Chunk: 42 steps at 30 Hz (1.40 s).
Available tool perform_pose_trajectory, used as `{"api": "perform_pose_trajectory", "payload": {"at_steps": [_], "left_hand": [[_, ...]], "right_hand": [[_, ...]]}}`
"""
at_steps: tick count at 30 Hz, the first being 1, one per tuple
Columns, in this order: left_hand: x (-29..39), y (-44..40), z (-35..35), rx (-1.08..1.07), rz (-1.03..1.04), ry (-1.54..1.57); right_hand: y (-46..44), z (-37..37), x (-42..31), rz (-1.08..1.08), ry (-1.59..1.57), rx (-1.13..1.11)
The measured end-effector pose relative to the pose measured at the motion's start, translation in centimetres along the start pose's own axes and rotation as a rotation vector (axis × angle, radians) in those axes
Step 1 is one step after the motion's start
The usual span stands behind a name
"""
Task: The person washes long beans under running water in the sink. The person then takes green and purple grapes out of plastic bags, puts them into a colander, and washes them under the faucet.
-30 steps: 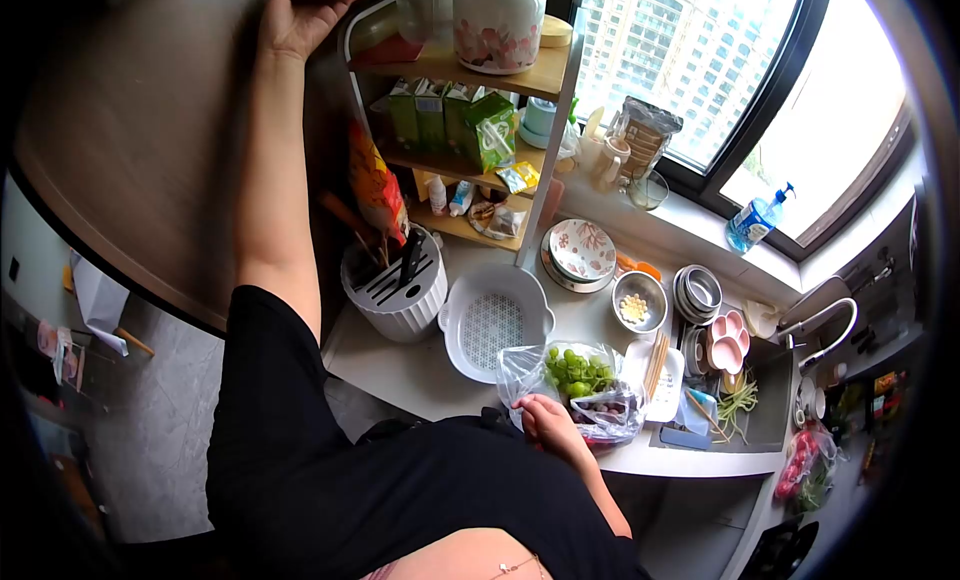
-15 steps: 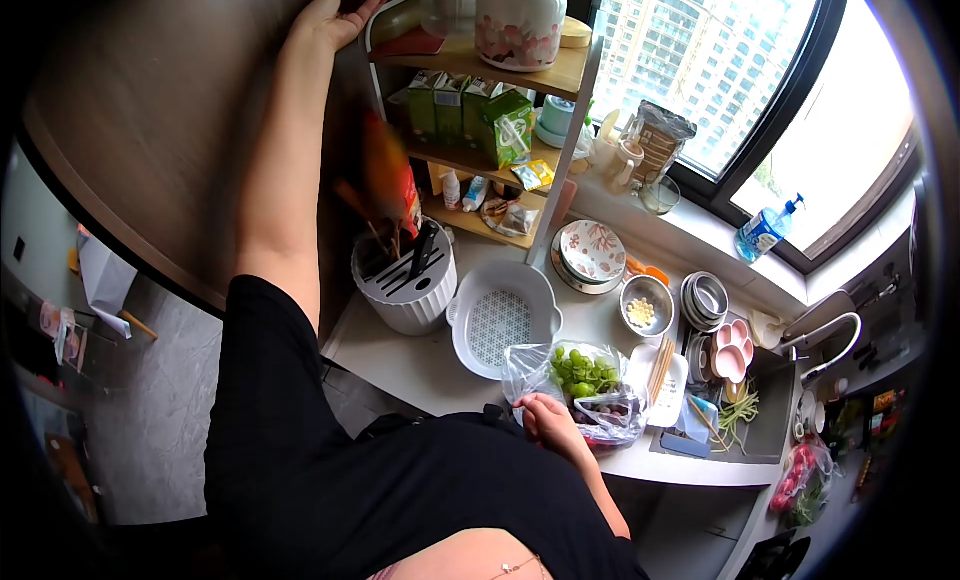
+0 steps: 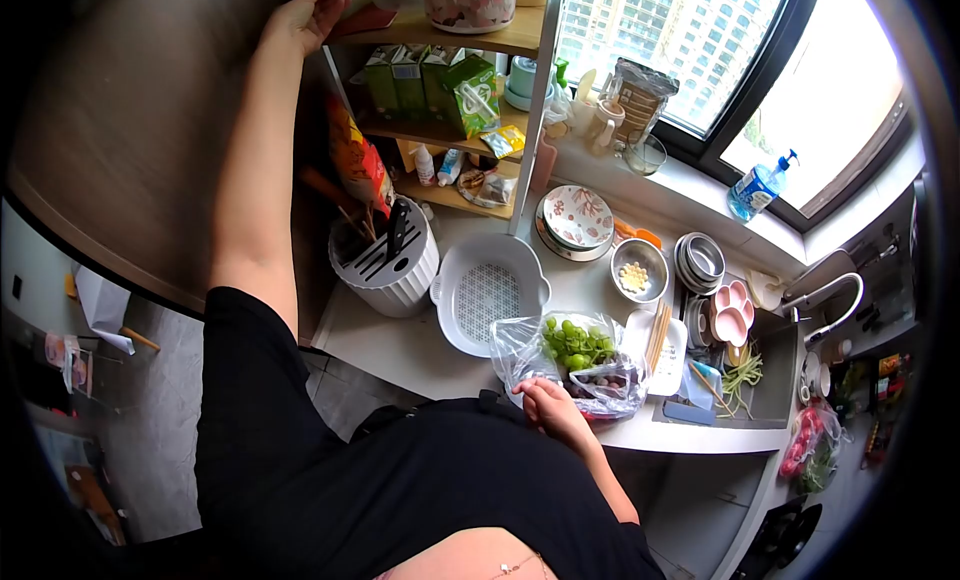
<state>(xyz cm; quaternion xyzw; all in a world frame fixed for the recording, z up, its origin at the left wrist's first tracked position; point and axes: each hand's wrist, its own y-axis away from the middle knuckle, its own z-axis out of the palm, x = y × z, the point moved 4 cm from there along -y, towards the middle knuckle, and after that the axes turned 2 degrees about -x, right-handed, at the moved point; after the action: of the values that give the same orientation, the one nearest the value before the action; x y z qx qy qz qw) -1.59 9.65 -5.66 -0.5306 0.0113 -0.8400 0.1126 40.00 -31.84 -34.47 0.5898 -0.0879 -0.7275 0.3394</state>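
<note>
My left hand is raised at the top left beside the upper shelf, its fingers apart and partly cut off by the frame edge. Near my body at the counter's front, my right hand has its fingers curled together, beside a clear plastic bag; whether they pinch anything is too small to tell. Green grapes and dark grapes lie in and around the plastic. Just behind the bag stands a light grey basin with a patterned bottom.
A shelf rack holds green boxes. Left of the basin is a white ribbed holder with knives. Patterned bowls, a steel bowl with pale pieces, a white tray with chopsticks and a sink extend rightward.
The view has shifted, so the shelf sits higher in the frame. My left hand has moved slightly down and left from the last frame. My right hand stays beside the bag, its fingers still curled.
</note>
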Motion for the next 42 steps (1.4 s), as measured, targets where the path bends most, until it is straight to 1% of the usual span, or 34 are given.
{"api": "perform_pose_trajectory", "payload": {"at_steps": [4, 7, 10, 11, 12, 13, 14, 15, 16, 17, 18, 19, 20, 21, 23, 25, 27, 29, 31, 32, 33, 34, 35, 37, 38, 41, 42], "left_hand": [[0.7, 1.7, 0.5, 0.01, -0.061, 0.022], [1.0, 2.5, 0.8, 0.026, -0.056, 0.05], [1.2, 1.6, -0.8, -0.098, -0.137, 0.144], [1.6, 2.0, -1.6, -0.082, -0.027, 0.116], [2.1, 4.1, -1.3, -0.069, 0.077, 0.089], [2.2, 8.0, 0.0, -0.179, 0.163, 0.075], [1.7, 14.9, 4.0, -0.093, 0.218, 0.025], [1.3, 19.0, 5.3, -0.117, 0.269, -0.152], [0.2, 23.5, 7.1, -0.332, 0.355, -0.231], [-1.7, 27.9, 8.1, -0.371, 0.434, -0.331], [-3.8, 31.5, 7.8, -0.417, 0.502, -0.462], [-6.4, 33.7, 7.2, -0.642, 0.498, -0.457], [-9.0, 35.1, 7.7, -0.94, 0.29, -0.528], [-12.1, 35.7, 8.3, -1.07, 0.067, -0.535], [-20.7, 38.2, 7.1, -1.023, -0.307, -0.608], [-23.6, 39.9, 9.1, -1.004, 0.043, -0.848], [-24.8, 41.0, 10.6, -1.101, 0.119, -0.82], [-25.2, 41.6, 11.5, -1.158, 0.186, -0.752], [-26.3, 41.7, 12.2, -1.254, 0.302, -0.823], [-26.9, 42.0, 12.7, -1.31, 0.374, -0.846], [-27.5, 42.2, 13.1, -1.363, 0.452, -0.869], [-27.9, 42.7, 13.2, -1.418, 0.516, -0.848], [-28.0, 43.5, 13.2, -1.464, 0.471, -0.835], [-28.2, 44.8, 13.2, -1.576, 0.387, -0.804], [-28.3, 44.9, 13.5, -1.598, 0.389, -0.79], [-28.5, 46.2, 15.2, -1.683, 0.429, -0.71], [-28.3, 46.7, 15.1, -1.696, 0.422, -0.672]], "right_hand": [[0.2, -0.9, 0.5, 0.027, -0.028, 0.015], [0.3, -1.0, 0.0, 0.035, -0.054, 0.013], [0.8, -0.6, -0.9, 0.041, -0.043, 0.022], [0.9, -0.8, -1.2, 0.046, -0.037, 0.033], [1.1, -1.0, -1.3, 0.037, -0.04, 0.022], [1.2, -1.6, -0.9, 0.021, -0.08, 0.011], [1.6, -2.4, -1.2, 0.01, -0.087, 0.048], [1.8, -3.0, -1.8, -0.004, -0.098, 0.081], [2.5, -3.9, -2.9, -0.037, -0.074, 0.151], [3.3, -5.5, -2.7, -0.117, -0.038, 0.225], [3.8, -7.2, -2.5, -0.199, -0.067, 0.288], [4.4, -8.7, -3.4, -0.275, -0.038, 0.393], [5.1, -10.4, -3.1, -0.357, -0.074, 0.442], [5.2, -11.7, -4.0, -0.369, -0.116, 0.53], [7.4, -13.6, -4.3, -0.429, -0.251, 0.649], [9.1, -13.9, -4.4, -0.515, -0.234, 0.798], [9.6, -13.7, -3.6, -0.576, -0.139, 0.885], [8.3, -11.6, -2.3, -0.559, -0.022, 0.891], [5.1, -10.2, -1.2, -0.458, 0.274, 0.77], [3.5, -9.3, -0.4, -0.459, 0.436, 0.733], [2.6, -7.9, -0.2, -0.396, 0.484, 0.679], [2.0, -6.8, -0.2, -0.428, 0.577, 0.657], [1.5, -5.9, 0.2, -0.458, 0.668, 0.632], [0.1, -5.9, 2.1, -0.546, 0.839, 0.736], [-0.8, -6.7, 2.8, -0.591, 0.928, 0.816], [-2.6, -9.6, 2.9, -0.591, 1.052, 1.035], [-3.1, -10.0, 3.5, -0.422, 1.121, 1.009]]}}
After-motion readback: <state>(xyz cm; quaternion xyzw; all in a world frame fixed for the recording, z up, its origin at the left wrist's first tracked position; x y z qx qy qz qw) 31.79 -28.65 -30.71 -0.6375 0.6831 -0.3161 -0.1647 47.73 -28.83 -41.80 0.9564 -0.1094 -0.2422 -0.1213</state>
